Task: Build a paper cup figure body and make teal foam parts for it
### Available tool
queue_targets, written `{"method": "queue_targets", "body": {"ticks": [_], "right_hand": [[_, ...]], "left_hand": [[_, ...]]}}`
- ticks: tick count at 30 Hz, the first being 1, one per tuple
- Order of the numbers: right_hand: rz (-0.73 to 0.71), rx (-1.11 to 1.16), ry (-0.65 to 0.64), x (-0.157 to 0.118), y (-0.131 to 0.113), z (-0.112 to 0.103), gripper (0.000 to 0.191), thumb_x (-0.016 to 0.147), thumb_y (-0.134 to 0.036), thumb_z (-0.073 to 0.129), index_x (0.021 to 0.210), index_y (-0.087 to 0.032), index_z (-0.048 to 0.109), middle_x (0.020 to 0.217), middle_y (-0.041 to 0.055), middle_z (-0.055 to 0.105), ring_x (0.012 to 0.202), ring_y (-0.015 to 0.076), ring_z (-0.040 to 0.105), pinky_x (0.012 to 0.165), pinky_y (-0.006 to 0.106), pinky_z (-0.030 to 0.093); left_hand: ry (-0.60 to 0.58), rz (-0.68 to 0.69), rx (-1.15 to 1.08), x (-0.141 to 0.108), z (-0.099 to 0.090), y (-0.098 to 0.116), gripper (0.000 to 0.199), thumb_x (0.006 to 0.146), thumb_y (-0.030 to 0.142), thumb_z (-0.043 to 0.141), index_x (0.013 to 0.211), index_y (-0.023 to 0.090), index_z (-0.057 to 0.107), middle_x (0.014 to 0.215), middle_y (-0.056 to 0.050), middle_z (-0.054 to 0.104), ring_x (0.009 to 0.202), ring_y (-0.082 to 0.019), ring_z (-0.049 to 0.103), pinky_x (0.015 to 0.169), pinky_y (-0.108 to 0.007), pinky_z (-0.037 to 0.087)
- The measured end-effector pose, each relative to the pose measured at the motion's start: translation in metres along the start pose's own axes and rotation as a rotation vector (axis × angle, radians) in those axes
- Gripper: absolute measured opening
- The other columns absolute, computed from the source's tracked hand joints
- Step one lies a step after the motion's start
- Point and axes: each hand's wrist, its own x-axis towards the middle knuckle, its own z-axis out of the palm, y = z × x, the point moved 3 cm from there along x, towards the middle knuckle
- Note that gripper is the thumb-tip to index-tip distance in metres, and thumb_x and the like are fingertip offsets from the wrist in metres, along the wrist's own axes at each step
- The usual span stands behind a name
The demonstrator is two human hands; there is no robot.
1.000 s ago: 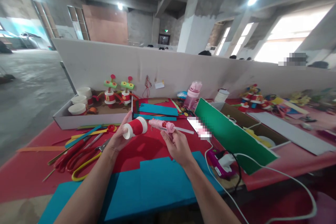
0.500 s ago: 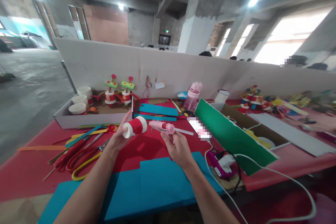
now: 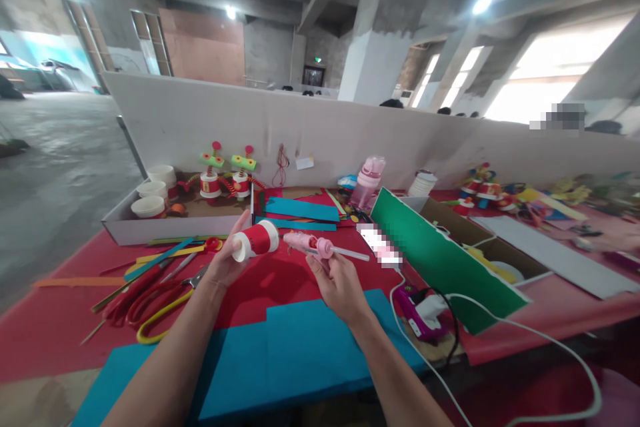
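Observation:
My left hand is wrapped round a white paper cup with a red band, tipped on its side so its base faces right. A pink glue gun is gripped in my right hand, a clear glue stick poking out of its back end. The gun's nozzle points at the cup's base, close to it; whether they touch I cannot tell. Below both hands lie the red table cover and blue sheets.
Scissors and paper strips lie at left. Behind stands a white tray with cups and two cup figures. A pink bottle, green board, purple power strip and white cable are at right.
The cup in my left hand has shifted very slightly left. My right hand and the glue gun look almost unmoved.

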Motion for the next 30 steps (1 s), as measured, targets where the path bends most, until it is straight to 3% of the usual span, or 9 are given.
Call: {"method": "queue_targets", "body": {"ticks": [8, 21, 25, 30], "right_hand": [[-0.002, 0.025, -0.008, -0.002, -0.001, 0.002, 0.031, 0.097, -0.04, 0.045, 0.099, -0.015, 0.063, 0.09, 0.0116, 0.07, 0.079, 0.0221, 0.066, 0.062, 0.026, 0.048], [-0.029, 0.008, 0.006, -0.006, 0.004, 0.006, 0.026, 0.096, -0.039, 0.047, 0.085, -0.018, 0.059, 0.072, 0.006, 0.065, 0.069, 0.0204, 0.063, 0.054, 0.025, 0.041], [-0.029, 0.039, 0.025, -0.006, 0.004, 0.008, 0.027, 0.095, -0.039, 0.048, 0.081, -0.018, 0.058, 0.069, 0.0055, 0.063, 0.067, 0.0199, 0.062, 0.052, 0.025, 0.04], [-0.058, 0.033, 0.055, -0.003, -0.002, 0.011, 0.029, 0.096, -0.039, 0.047, 0.089, -0.016, 0.062, 0.072, 0.0069, 0.065, 0.067, 0.0195, 0.062, 0.051, 0.025, 0.04]], "left_hand": [[0.012, 0.005, -0.021, 0.0, -0.002, 0.0, 0.091, 0.073, 0.04, 0.071, 0.151, 0.029, 0.026, 0.122, -0.009, 0.065, 0.112, -0.029, 0.062, 0.099, -0.047, 0.046], [0.082, 0.026, -0.201, 0.002, -0.004, 0.0, 0.084, 0.067, 0.032, 0.078, 0.143, 0.03, 0.042, 0.123, -0.008, 0.066, 0.098, -0.023, 0.067, 0.09, -0.038, 0.053], [0.111, 0.034, -0.301, 0.004, -0.007, -0.002, 0.074, 0.07, 0.036, 0.075, 0.138, 0.028, 0.048, 0.124, -0.009, 0.066, 0.104, -0.028, 0.065, 0.094, -0.047, 0.051], [0.145, -0.013, -0.415, 0.008, -0.015, -0.006, 0.051, 0.073, 0.033, 0.071, 0.123, 0.024, 0.06, 0.103, -0.008, 0.074, 0.09, -0.028, 0.069, 0.082, -0.049, 0.056]]}}
